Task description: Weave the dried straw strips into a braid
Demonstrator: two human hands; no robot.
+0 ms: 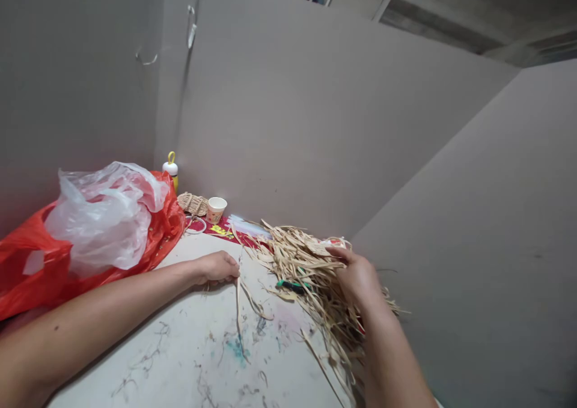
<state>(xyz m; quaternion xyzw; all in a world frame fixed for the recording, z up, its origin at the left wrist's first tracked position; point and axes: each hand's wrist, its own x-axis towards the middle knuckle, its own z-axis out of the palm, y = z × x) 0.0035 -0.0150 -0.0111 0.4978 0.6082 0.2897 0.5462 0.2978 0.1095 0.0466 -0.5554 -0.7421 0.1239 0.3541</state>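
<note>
Across a pale, stained counter [180, 342], the left hand [220, 268] pinches a few thin tan strips [239, 312] that trail loosely over it. At the right, the right hand [359, 279] reaches to a tangled pile [288, 255] of similar strips; whether it grips any, I cannot tell. Such strands probably tease out best singly, pulled lightly. They look dry, flat and curling, around a slim green-and-black tool [293, 287].
</note>
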